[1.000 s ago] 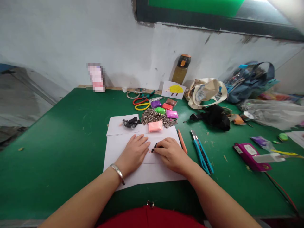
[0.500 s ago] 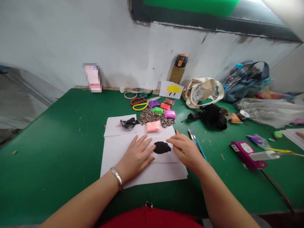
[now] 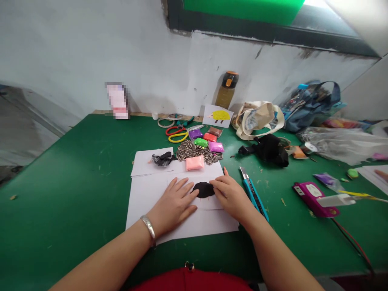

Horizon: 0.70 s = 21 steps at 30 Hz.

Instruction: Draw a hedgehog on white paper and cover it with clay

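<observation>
Bordering scuffed wall (image 3: 60, 60), cluttered green table (image 3: 75, 190)

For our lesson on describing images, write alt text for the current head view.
Two hands, left and right, touch a black oval on white paper. Beyond lie seeds and clay packets; a cutter lies right.

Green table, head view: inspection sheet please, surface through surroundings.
Surface: green table, scattered bits of debris.
Job's things: black shape on white paper; pink packet and pile of seed-like pieces beyond it.
Clutter: utility knife right of paper, blade apparently out; scissors behind pile.
Hands: left hand spread on paper, touching shape; right hand at shape's right edge.
Cables: red-and-black cable from magenta box.
Surroundings: bottle against wall, cream bag to its right.
</observation>
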Motion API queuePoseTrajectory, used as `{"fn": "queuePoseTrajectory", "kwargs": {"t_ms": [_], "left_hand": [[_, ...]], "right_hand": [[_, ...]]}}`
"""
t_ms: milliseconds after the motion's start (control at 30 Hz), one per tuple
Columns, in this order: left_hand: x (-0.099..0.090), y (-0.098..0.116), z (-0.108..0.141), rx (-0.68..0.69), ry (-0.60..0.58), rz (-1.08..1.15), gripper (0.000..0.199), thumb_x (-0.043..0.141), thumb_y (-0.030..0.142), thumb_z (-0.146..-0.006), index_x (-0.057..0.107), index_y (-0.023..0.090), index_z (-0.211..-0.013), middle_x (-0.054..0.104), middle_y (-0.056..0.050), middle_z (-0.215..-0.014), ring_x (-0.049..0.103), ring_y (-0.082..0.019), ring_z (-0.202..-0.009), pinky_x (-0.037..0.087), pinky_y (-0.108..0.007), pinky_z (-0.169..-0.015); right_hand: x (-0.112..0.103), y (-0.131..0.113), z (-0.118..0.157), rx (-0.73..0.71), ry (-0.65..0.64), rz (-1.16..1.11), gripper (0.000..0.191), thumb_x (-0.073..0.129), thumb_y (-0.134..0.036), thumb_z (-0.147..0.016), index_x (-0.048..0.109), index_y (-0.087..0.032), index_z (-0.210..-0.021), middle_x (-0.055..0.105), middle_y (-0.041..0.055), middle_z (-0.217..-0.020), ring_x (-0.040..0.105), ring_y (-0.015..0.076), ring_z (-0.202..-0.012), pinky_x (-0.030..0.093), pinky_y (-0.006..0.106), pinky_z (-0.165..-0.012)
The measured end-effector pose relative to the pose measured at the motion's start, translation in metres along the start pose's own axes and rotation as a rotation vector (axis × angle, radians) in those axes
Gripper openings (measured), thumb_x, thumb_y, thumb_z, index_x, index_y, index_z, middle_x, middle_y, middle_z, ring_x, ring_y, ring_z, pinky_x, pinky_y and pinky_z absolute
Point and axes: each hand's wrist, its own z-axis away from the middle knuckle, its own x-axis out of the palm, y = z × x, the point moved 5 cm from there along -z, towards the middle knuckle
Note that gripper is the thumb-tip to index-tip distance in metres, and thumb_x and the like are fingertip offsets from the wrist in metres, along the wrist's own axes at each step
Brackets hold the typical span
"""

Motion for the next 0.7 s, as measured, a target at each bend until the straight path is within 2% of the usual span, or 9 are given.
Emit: {"fn": "queuePoseTrajectory", "kwargs": {"t_ms": [133,233,367,500,600,700], "left_hand": [[0.0005,-0.0002,-0.0007,-0.009,0.005,0.013,0.037,0.048,0.035,-0.092,0.053,0.021,-0.126,0.051,-0.011,-0.134,0.038,-0.031,-0.13,0.026,-0.057,-0.107],[0.0002,-0.0005,-0.0008,-0.008,0.006,0.022,0.037,0.048,0.035,-0.092,0.053,0.021,-0.126,0.052,-0.01,-0.134,0.038,-0.031,-0.13,0.026,-0.057,-0.107],[0.0001,-0.0007,-0.0005,-0.006,0.011,0.029,0.037,0.048,0.035,-0.092,0.053,0.021,-0.126,0.052,-0.01,-0.134,0.038,-0.031,-0.13,0.025,-0.056,-0.107],[-0.0002,-0.0005,-0.0001,-0.004,0.033,0.036,0.037,0.047,0.035,-0.093,0.052,0.021,-0.127,0.052,-0.01,-0.134,0.039,-0.03,-0.13,0.026,-0.056,-0.106],[0.0007,-0.0006,0.0,-0.005,0.026,0.029,0.037,0.047,0.035,-0.093,0.052,0.021,-0.126,0.051,-0.01,-0.135,0.038,-0.03,-0.13,0.026,-0.056,-0.107],[0.0021,-0.0009,0.0002,-0.002,0.007,0.015,0.037,0.047,0.035,-0.093,0.052,0.021,-0.126,0.051,-0.01,-0.135,0.038,-0.031,-0.13,0.025,-0.056,-0.107]], "right_hand": [[0.0056,0.002,0.0002,-0.011,-0.088,0.088,0.03,0.044,-0.005,-0.084,0.07,-0.019,-0.09,0.062,0.0068,-0.087,0.057,0.0192,-0.08,0.044,0.045,-0.092],[0.0056,0.0041,-0.0002,0.0,-0.078,0.063,0.029,0.045,-0.006,-0.085,0.07,-0.019,-0.092,0.062,0.0069,-0.088,0.057,0.0195,-0.083,0.047,0.041,-0.086],[0.0016,0.0037,-0.0005,0.03,-0.014,0.004,0.03,0.046,-0.011,-0.087,0.066,-0.018,-0.108,0.063,0.0078,-0.094,0.058,0.0197,-0.087,0.045,0.041,-0.089],[0.0048,0.0006,-0.0006,0.023,-0.108,0.076,0.027,0.048,-0.01,-0.085,0.07,-0.02,-0.095,0.063,0.0067,-0.092,0.058,0.0199,-0.084,0.045,0.043,-0.089],[0.0054,0.001,-0.0011,0.03,-0.126,0.089,0.028,0.046,-0.007,-0.084,0.07,-0.019,-0.092,0.063,0.0073,-0.091,0.057,0.0195,-0.083,0.047,0.039,-0.083],[0.005,0.0019,-0.0013,0.017,-0.118,0.074,0.029,0.046,-0.006,-0.083,0.071,-0.019,-0.089,0.063,0.0069,-0.089,0.058,0.0192,-0.082,0.046,0.041,-0.088]]}}
